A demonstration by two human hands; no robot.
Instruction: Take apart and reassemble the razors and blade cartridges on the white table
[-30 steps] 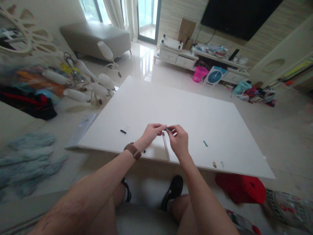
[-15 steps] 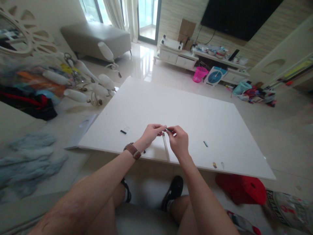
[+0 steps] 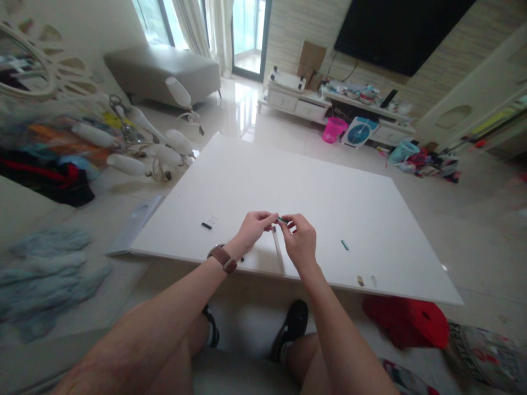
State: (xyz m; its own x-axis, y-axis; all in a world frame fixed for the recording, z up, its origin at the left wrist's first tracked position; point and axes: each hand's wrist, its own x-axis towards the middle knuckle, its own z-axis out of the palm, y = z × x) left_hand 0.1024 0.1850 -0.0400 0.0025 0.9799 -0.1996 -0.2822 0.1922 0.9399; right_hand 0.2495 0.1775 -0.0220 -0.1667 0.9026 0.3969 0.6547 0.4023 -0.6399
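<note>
My left hand (image 3: 257, 227), with a brown-strapped watch on its wrist, pinches one end of a small dark green strip (image 3: 282, 220). The fingers of my right hand (image 3: 301, 238) close on its other end, so both hands meet over the white table (image 3: 284, 175). Under them a slim white stick (image 3: 279, 255) with a dark tip lies pointing towards me. Another small green strip (image 3: 345, 245) lies to the right of my right hand. Left of my left hand is a small black strip (image 3: 206, 226) beside a clear piece. The exact kind of the held strip is too small to make out.
Near the right front edge lie a small yellowish-dark piece (image 3: 360, 281) and a clear piece (image 3: 374, 281). A red stool-like object (image 3: 405, 321) stands below that edge. To the left on the floor are a lamp with several white shades (image 3: 127, 164) and grey-blue cloth (image 3: 53, 280).
The held strip is turned slightly, showing more of its green face. Both hands stay nearly in place; the whole view has shifted a little.
</note>
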